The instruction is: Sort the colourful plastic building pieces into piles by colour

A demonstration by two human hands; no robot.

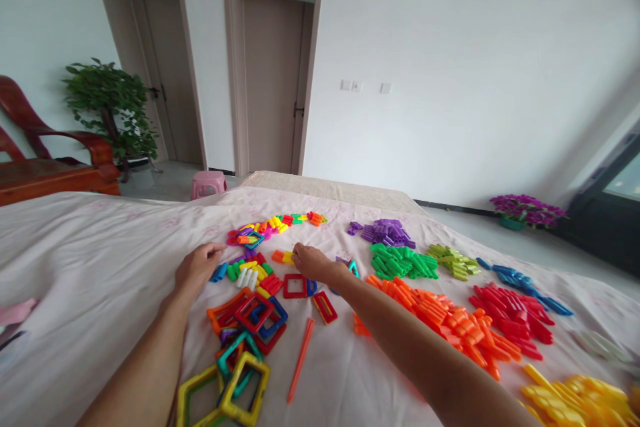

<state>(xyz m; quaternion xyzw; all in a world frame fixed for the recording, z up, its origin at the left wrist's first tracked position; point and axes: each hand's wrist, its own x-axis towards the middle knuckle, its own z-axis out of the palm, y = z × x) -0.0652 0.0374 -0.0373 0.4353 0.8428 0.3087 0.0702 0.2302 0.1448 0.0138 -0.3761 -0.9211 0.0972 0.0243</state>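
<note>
My right hand has its fingers closed on a short yellow plastic tube, with an orange tube in line at its left end. Over the cloth to the left, my left hand is curled with the fingertips close together; whatever they hold, if anything, is hidden. Between the hands lie small tubes, among them white tubes and blue tubes. Nearer to me are magnetic frame tiles, including a red square tile and a yellow square tile. A long orange stick lies apart.
Colour-sorted tube piles cover the right side: purple, green, orange, red, blue and yellow. A curved row of mixed tubes lies farther back. Beyond the cloth stands a pink stool.
</note>
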